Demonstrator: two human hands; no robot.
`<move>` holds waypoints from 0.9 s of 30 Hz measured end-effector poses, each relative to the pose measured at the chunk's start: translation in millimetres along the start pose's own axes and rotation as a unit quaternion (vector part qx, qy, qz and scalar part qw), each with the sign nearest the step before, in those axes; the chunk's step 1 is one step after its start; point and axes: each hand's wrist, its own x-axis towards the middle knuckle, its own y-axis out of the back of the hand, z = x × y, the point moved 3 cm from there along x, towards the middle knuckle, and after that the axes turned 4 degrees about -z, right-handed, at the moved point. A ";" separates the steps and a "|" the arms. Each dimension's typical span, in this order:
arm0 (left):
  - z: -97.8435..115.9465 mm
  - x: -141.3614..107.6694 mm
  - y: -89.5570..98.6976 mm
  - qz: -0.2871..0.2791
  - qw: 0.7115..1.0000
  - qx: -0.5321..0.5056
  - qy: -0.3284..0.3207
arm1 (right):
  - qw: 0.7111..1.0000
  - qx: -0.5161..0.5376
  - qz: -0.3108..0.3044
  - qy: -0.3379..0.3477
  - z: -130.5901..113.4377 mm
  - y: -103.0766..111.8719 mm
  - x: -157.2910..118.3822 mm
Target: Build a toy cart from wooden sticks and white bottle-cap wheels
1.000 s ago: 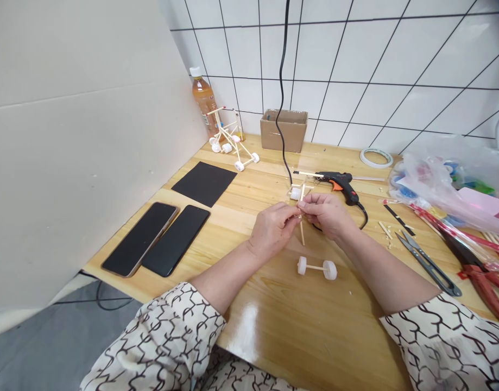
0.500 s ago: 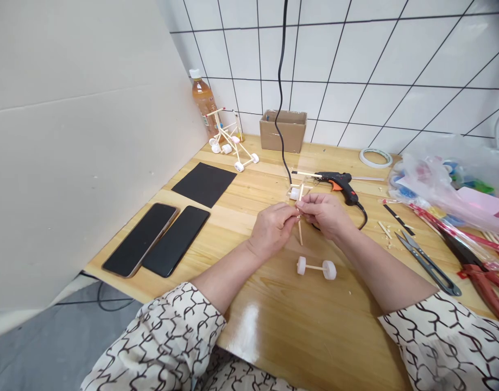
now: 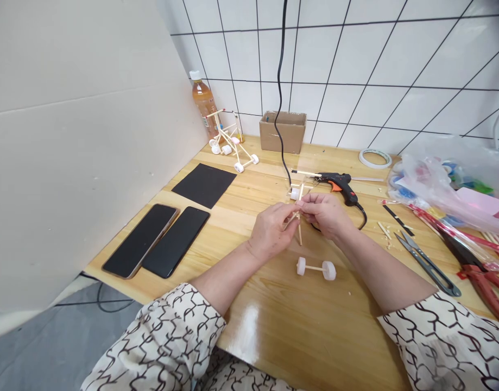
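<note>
My left hand [image 3: 272, 228] and my right hand [image 3: 327, 213] meet over the middle of the table, both closed in a pinch on a small frame of thin wooden sticks [image 3: 300, 234]. One stick points down toward me below the fingers, and another shows beneath my left fingers. At the frame's far end sits a white wheel [image 3: 294, 193] with crossing sticks. Fingers hide the joint being held. Nearer me, two white wheels on a stick axle [image 3: 314, 267] lie on the table, touched by neither hand.
Behind my right hand lies a black glue gun [image 3: 339, 180]. Snips [image 3: 430, 263] and red-handled pliers [image 3: 481, 277] are at right, beside a plastic bag [image 3: 456, 179]. Two phones [image 3: 178, 241], black sheet [image 3: 204, 184], stick model [image 3: 228, 138], bottle [image 3: 203, 100], box [image 3: 282, 133] and tape roll [image 3: 374, 158] surround the work.
My left fingers have shifted slightly, and a slanting stick beneath them now shows. The right hand and the loose axle have stayed nearly still.
</note>
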 end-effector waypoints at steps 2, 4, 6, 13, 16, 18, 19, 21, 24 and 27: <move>0.8 -0.1 0.3 -0.002 1.000 0.002 0.003 | 1.000 0.000 0.000 0.001 0.2 0.4 0.2; 0.9 0.2 0.3 -0.007 1.000 -0.001 0.005 | 1.000 -0.001 -0.001 0.002 -0.2 0.0 -0.1; 0.6 0.6 0.3 -0.010 1.000 -0.006 0.004 | 1.000 -0.002 -0.001 0.003 -1.2 -1.1 -0.9; -1.5 1.7 0.0 -0.018 1.000 -0.010 0.007 | 1.000 -0.004 -0.004 0.002 -2.7 -3.8 -2.1; -1.5 1.8 0.2 -0.020 1.000 -0.010 0.002 | 1.000 -0.006 -0.004 0.003 -2.5 -4.0 -1.6; -1.4 1.8 0.4 -0.021 1.000 -0.010 0.002 | 1.000 -0.007 -0.004 0.004 -2.5 -4.1 -1.4; -1.4 1.8 0.4 -0.023 1.000 -0.010 0.003 | 1.000 -0.007 -0.003 0.004 -2.4 -4.2 -1.3; -1.4 1.7 0.3 -0.026 1.000 -0.013 0.004 | 1.000 -0.009 -0.003 0.004 -2.1 -4.4 -1.2; -1.4 1.6 0.2 -0.026 1.000 -0.017 0.005 | 1.000 -0.010 -0.002 0.005 -1.5 -4.5 -1.1; -1.7 1.7 -0.3 -0.024 1.000 -0.019 0.005 | 1.000 -0.011 -0.002 0.006 -1.2 -4.8 -1.1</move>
